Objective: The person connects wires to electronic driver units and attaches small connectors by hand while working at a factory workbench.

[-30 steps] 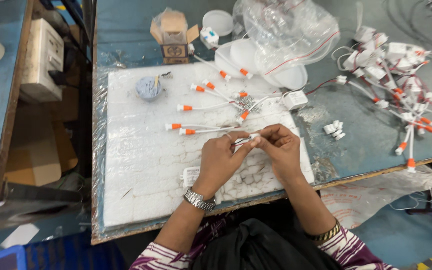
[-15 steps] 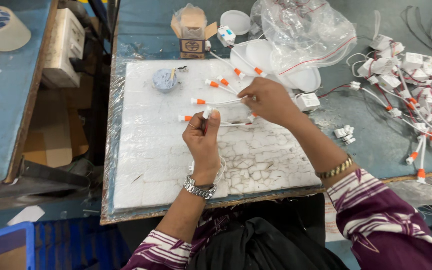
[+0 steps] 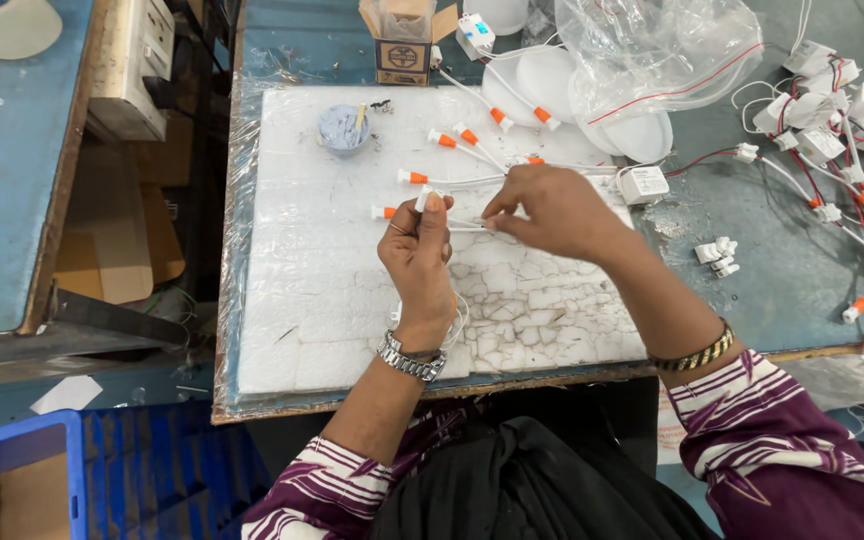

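Presently left hand [image 3: 419, 255] raised over white foam board [image 3: 302, 300], thumb and fingers pinching a small white connector [image 3: 424, 197] at its tip; right hand [image 3: 552, 210] just beside it, fingertips pinched on thin white wires [image 3: 467, 226] running between the two hands. Orange-capped leads [image 3: 439, 140] lie on the board beyond the hands; small blue cup [image 3: 342, 128] near the board's far edge.

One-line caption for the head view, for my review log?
Left hand pinches a small white connector while right hand grips its wires over a white foam board.

White foam board [image 3: 352, 300], orange-tipped white wires [image 3: 452, 180], purple striped sleeves [image 3: 792, 430]
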